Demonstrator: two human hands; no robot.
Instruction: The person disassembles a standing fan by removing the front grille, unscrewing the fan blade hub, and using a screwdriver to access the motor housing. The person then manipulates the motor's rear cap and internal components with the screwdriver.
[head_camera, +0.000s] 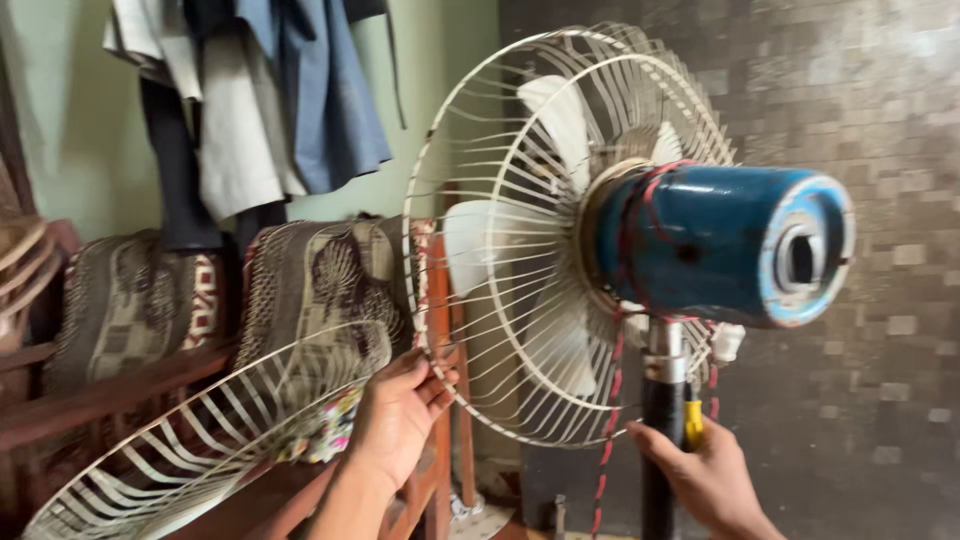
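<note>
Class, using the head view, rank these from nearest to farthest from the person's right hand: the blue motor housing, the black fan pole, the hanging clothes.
1. Black fan pole: gripped by the right hand.
2. Blue motor housing: directly above.
3. Hanging clothes: far upper left, on the wall.

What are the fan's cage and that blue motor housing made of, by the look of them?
The rear cage looks like thin metal wire with a worn cream coating: fine, evenly spaced spokes. The blue motor housing seems to be painted metal, though possibly plastic; its paint is scuffed and chipped at the end.

- I count one pedestal fan (720, 245)
- two wire guards: one mounted (500, 330), one detached (200, 440)
- two cushions (130, 300)
- two hands: left (400, 415), right (705, 475)
</note>
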